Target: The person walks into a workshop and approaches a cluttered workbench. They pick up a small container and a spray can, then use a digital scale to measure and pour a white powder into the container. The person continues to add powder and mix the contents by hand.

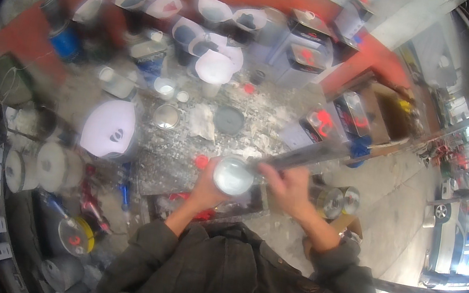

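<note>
My left hand is wrapped round a round cup and holds it upright over the near edge of the workbench. Pale, silvery-grey stuff shows inside the cup. To its right, my right hand is closed on a long flat grey stick. One end of the stick is at the cup's rim, and the rest slants up to the right. Motion blurs the stick, so I cannot tell whether its end touches the cup. A small red cap lies beside my left hand.
The paint-spattered workbench bears a grey lid, an open tin and a paper strainer. More strainers in cups and rectangular metal cans stand at the back. A cardboard box is at the right.
</note>
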{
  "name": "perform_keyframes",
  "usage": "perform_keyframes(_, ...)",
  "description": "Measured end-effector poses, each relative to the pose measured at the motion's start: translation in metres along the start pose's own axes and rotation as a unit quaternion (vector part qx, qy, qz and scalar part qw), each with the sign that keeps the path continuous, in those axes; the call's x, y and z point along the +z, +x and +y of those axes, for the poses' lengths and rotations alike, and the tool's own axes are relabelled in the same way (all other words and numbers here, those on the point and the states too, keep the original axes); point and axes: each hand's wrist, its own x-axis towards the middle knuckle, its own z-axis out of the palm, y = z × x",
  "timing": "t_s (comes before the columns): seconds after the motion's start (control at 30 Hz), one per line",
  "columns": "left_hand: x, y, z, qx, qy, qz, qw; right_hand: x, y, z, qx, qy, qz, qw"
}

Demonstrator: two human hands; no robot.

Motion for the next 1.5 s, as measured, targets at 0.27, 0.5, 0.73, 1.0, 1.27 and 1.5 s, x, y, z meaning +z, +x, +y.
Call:
perform_keyframes(0.27, -0.005, -0.020, -0.037, -0.019, 0.071, -0.033, 0.997, 0.010, -0.021, -0.012, 0.058, -0.025, -0.007, 0.998)
perform_keyframes(0.5, -0.003, -0.025, -0.026, -0.033, 0.012, -0.070, 0.997, 0.005, -0.035, -0.017, 0.130, 0.018, 0.011, 0.991)
perform_keyframes(0.73, 0.016, -0.018, -0.030, -0.038, 0.014, -0.080, 0.996, -0.002, -0.013, 0.002, 0.044, 0.035, -0.031, 0.998)
perform_keyframes(1.0, 0.037, -0.006, -0.030, -0.074, 0.040, -0.027, 0.996, -0.064, 0.033, 0.121, 0.100, 0.053, 0.042, 0.993)
perform_keyframes(1.27, 0.043, -0.002, -0.011, -0.113, 0.016, 0.067, 0.991, -0.116, 0.092, 0.250, 0.274, -0.272, -0.003, 0.922)
perform_keyframes(1.5, 0.042, -0.003, -0.017, -0.098, 0.068, 0.087, 0.989, -0.114, 0.113, 0.260, 0.269, -0.275, -0.047, 0.922)
